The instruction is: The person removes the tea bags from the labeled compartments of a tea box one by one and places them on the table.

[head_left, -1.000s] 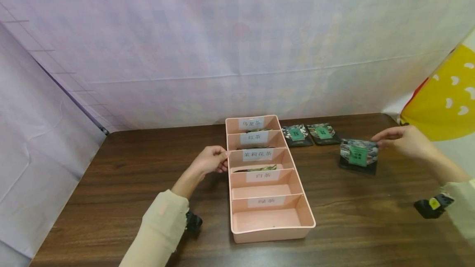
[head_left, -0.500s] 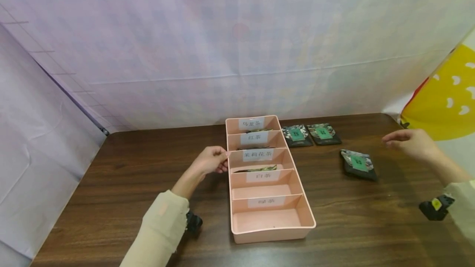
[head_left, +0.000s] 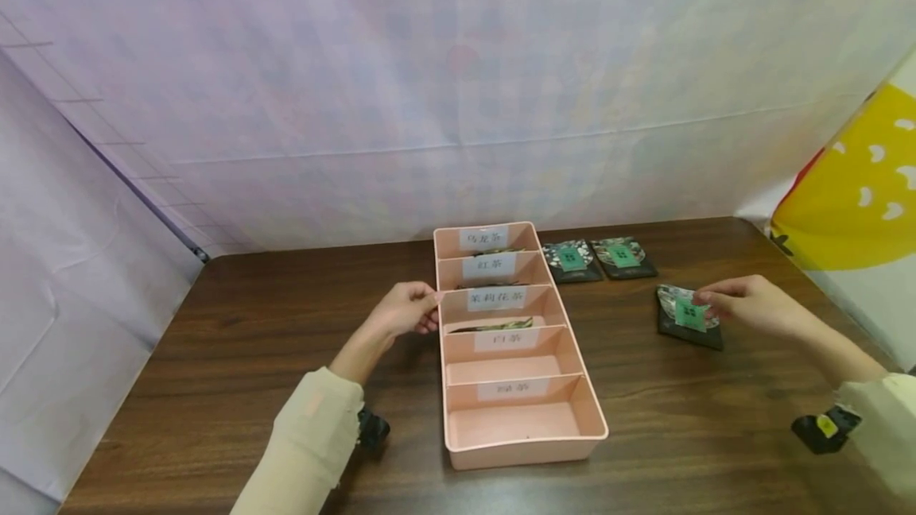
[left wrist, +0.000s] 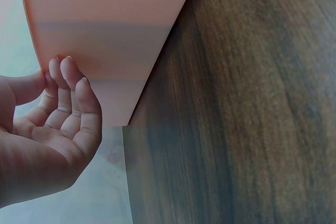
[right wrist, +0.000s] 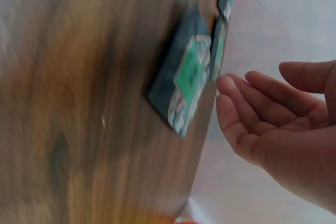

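Observation:
A pink divided storage box (head_left: 525,443) with paper labels on its compartments stands mid-table in the head view. My left hand (head_left: 406,310) holds its left rim with thumb and fingertips; in the left wrist view the fingers (left wrist: 86,98) lie against the outer wall. On the right lies a dark tea sachet (head_left: 676,328) with a green label. My right hand (head_left: 758,304) hovers over the sachet's right side, partly covering it. From the right wrist view, a gap shows between the loosely bent fingers and the sachet (right wrist: 191,74), and nothing is held.
Two more tea sachets, one (head_left: 571,261) beside the box and another (head_left: 624,257) to its right, lie at the back. Sachets partly show in the box's three rear compartments. A pale curtain (head_left: 458,102) hangs behind the brown table (head_left: 286,340).
My right hand held the sachet tilted up by its edge, let it drop onto the table, drew off to the right, then came back left over it. The left hand has stayed put.

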`<action>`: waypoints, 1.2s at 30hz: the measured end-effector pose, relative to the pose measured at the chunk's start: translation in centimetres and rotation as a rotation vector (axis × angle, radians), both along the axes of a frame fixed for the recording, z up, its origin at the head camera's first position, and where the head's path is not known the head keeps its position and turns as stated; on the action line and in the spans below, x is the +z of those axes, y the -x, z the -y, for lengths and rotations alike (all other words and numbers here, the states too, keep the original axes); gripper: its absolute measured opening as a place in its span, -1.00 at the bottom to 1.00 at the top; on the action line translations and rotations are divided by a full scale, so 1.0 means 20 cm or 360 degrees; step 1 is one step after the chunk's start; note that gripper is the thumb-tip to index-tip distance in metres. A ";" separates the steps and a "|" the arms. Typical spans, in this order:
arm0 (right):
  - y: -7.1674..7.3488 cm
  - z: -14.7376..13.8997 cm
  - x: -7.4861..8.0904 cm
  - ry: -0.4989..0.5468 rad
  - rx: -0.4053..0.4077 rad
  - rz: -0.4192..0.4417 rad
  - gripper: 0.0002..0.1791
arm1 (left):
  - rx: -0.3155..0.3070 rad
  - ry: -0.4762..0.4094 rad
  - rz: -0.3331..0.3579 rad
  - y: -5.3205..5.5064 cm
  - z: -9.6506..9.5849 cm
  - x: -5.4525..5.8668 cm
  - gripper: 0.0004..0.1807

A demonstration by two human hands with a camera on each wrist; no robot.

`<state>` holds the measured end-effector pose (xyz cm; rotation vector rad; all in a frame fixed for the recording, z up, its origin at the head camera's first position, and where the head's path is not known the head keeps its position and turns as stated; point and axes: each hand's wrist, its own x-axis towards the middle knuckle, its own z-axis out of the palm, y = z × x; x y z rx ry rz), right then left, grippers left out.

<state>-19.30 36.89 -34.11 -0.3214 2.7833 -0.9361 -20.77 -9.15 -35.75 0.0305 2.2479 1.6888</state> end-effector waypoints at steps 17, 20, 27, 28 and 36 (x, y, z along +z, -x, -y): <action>-0.04 0.07 -0.07 0.0036 0.0009 0.0216 -0.53 | -0.0011 0.0008 -0.0004 0.00 0.00 0.00 -0.80; -0.04 0.07 -0.08 0.0030 0.0003 0.0220 -0.54 | -0.0014 0.0005 -0.0005 0.00 0.00 0.00 -0.80; -0.03 0.07 -0.07 0.0002 -0.0001 0.0237 -0.54 | -0.0014 -0.0008 -0.0006 0.00 0.00 0.00 -0.80; -0.02 0.06 -0.06 0.0000 -0.0002 0.0240 -0.54 | -0.0014 -0.0009 -0.0006 0.00 0.00 0.00 -0.80; 0.03 0.02 -0.07 -0.0012 -0.0014 0.0247 -0.53 | -0.0016 -0.0002 -0.0002 0.00 0.00 0.00 -0.78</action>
